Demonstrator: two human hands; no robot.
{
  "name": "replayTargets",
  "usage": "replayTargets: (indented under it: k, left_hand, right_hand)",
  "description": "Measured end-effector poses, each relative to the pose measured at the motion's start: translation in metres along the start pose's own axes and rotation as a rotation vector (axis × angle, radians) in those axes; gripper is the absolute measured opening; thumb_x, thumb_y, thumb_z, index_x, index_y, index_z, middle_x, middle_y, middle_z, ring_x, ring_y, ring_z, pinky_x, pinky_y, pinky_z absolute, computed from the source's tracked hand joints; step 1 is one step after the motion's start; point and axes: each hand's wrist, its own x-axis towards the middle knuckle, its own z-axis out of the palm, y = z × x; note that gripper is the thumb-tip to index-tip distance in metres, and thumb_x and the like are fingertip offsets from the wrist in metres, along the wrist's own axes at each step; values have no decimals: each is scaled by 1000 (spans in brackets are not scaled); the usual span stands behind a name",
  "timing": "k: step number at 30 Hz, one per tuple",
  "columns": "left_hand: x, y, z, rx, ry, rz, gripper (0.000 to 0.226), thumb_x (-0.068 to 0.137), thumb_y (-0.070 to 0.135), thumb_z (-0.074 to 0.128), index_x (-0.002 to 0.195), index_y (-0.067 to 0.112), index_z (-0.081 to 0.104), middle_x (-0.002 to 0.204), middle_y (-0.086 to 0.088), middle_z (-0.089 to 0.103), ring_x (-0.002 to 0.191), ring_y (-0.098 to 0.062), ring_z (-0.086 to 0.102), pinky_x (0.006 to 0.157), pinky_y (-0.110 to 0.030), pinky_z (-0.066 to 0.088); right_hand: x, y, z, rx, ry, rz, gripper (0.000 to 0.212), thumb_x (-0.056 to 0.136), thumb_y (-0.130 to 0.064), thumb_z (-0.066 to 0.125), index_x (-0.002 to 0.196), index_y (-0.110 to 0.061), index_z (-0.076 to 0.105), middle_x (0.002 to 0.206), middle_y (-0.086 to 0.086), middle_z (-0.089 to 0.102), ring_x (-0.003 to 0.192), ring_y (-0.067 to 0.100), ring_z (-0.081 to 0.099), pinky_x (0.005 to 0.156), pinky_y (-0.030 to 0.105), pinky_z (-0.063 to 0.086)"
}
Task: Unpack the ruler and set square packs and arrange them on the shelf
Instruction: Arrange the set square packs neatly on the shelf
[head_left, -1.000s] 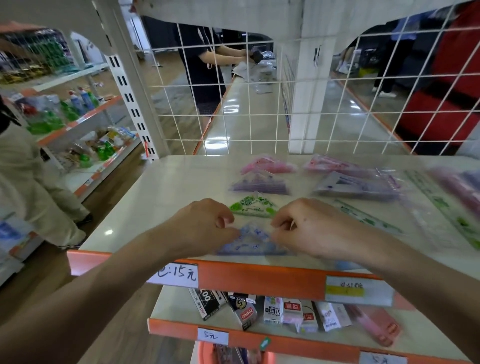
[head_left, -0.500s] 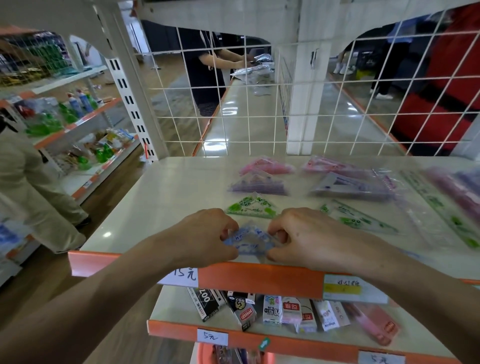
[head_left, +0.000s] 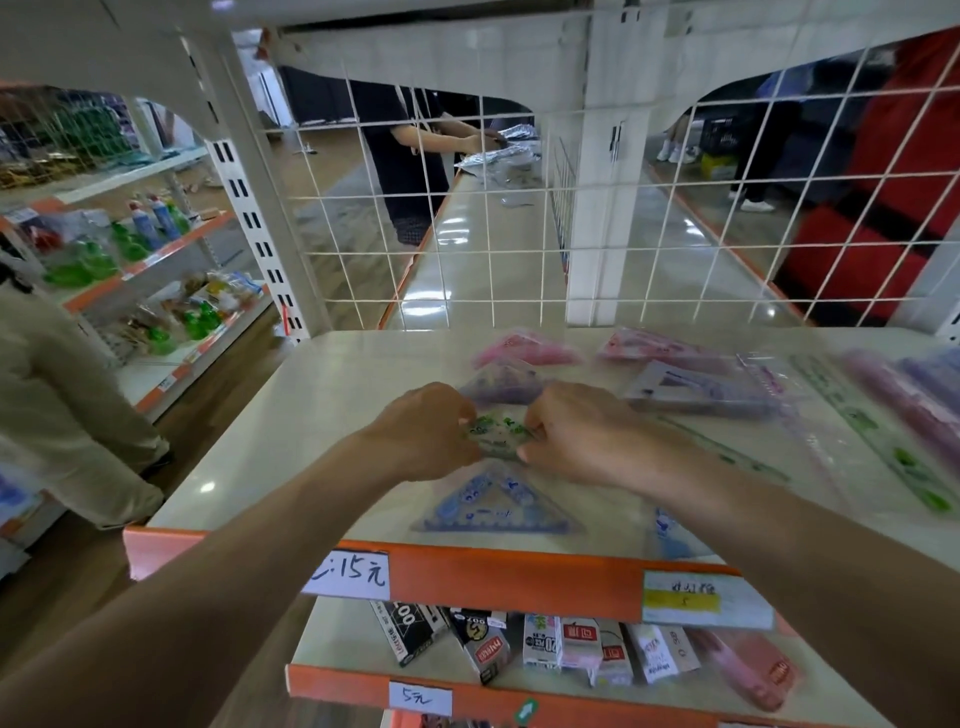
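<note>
Your left hand (head_left: 426, 434) and right hand (head_left: 576, 434) each pinched one end of the green set square pack (head_left: 496, 432), fingers curled, low over the shelf (head_left: 332, 400). The blue set square (head_left: 493, 506) lay just nearer you than your hands, the purple set square (head_left: 501, 385) just beyond them. You probably gripped both ends to line the pack up in that column.

Single head view, looking forward-down, close over shelf (head_left: 322, 395) front edge.

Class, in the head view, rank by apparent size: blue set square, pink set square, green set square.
Largest: blue set square, nearest the camera
pink set square
green set square last, unsure: fingers half hide it
</note>
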Motion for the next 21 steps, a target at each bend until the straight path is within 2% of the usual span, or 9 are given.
replayTargets:
  k: [4, 8, 12, 17, 21]
  left_hand:
    - [1, -1, 0, -12, -9, 11, 44, 88, 42, 61, 126, 20, 60, 120, -3, 57, 106, -20, 55, 79, -22, 37]
    - [1, -2, -3, -38, -39, 27, 45, 87, 36, 64, 127, 19, 59, 121, -3, 58, 108, -20, 54, 83, -23, 39]
    - [1, -3, -5, -52, -74, 43, 47, 86, 34, 66, 129, 17, 58, 120, -4, 59, 105, -19, 56, 87, -26, 44]
    - [1, -1, -6, -67, -94, 51, 53, 87, 31, 65, 136, 17, 50, 127, -3, 56, 112, -20, 53, 88, -25, 41]
    - [2, -3, -7, -81, -96, 47, 46, 84, 31, 68, 125, 14, 59, 117, -5, 62, 100, -20, 59, 86, -31, 51]
  right_hand:
    - [-2, 0, -2, 22, -17, -32, 26, 89, -29, 57, 70, -10, 57, 68, 0, 46, 68, 19, 51, 50, 24, 32]
    - [-4, 1, -9, 45, -73, -50, 25, 87, -33, 60, 77, -10, 59, 76, 0, 48, 73, 19, 51, 54, 26, 33]
    - [-2, -1, -12, 12, -104, -62, 28, 88, -30, 60, 68, -15, 46, 72, 0, 45, 71, 18, 47, 52, 26, 30]
    - [-2, -5, -12, -3, -116, -56, 26, 88, -35, 61, 80, -12, 56, 77, 1, 50, 73, 18, 50, 54, 27, 33]
    - [0, -5, -11, 7, -113, -38, 28, 87, -38, 61, 95, -11, 63, 88, 3, 58, 82, 20, 56, 58, 27, 37]
